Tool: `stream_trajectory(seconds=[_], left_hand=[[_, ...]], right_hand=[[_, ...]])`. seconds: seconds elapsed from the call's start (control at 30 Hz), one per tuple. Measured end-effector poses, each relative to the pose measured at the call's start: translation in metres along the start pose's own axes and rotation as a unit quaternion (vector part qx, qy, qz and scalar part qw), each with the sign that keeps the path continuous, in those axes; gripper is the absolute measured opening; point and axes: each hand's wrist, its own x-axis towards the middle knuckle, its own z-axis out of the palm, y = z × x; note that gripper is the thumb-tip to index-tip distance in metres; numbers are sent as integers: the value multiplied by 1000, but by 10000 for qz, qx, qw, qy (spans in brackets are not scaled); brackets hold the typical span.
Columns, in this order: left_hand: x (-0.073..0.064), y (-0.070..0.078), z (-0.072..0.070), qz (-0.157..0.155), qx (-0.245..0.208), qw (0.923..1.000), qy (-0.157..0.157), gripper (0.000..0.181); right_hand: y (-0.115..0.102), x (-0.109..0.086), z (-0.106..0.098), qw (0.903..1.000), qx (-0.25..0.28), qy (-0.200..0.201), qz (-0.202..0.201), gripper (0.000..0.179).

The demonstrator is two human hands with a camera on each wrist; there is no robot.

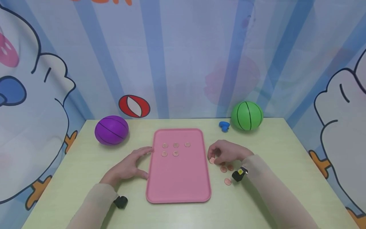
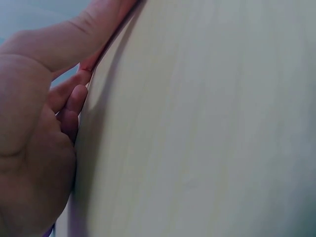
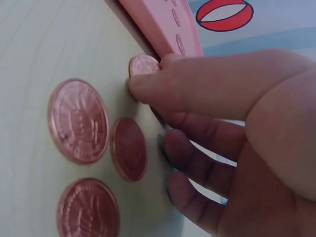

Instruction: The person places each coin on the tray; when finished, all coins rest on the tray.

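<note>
In the head view, a pink tray (image 1: 178, 181) lies on the table, with copper coins set in two rows on it: three in the far row and two in the nearer one. My left hand (image 1: 127, 166) rests beside the tray, fingertips at its left edge and thumb spread apart. Just off the tray's right edge, my right hand (image 1: 227, 152) pinches a copper coin (image 3: 143, 66) between thumb and forefinger. Near it on the table lie a coin (image 3: 79, 121), a darker coin (image 3: 129, 148) and another coin (image 3: 89, 210).
At the back left stands a purple ball (image 1: 111, 130); a green ball (image 1: 247, 115) is at the back right. Beside the green ball sits a small blue object (image 1: 224, 126). A printed cloth (image 1: 188, 63) hangs behind the table.
</note>
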Motion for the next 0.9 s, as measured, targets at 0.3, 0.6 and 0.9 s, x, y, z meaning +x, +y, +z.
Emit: stream_trajectory(seconds=[0.3, 0.6, 0.9], left_hand=[[-1, 2, 0, 51, 39, 10000, 26, 112], [-1, 3, -1, -5, 42, 10000, -21, 110], [-1, 2, -1, -47, 29, 10000, -43, 111]], right_hand=[[0, -3, -5, 9995, 14, 209, -242, 14], [3, -3, -6, 9988, 455, 66, -158, 18], [4, -3, -7, 9988, 474, 111, -107, 24]])
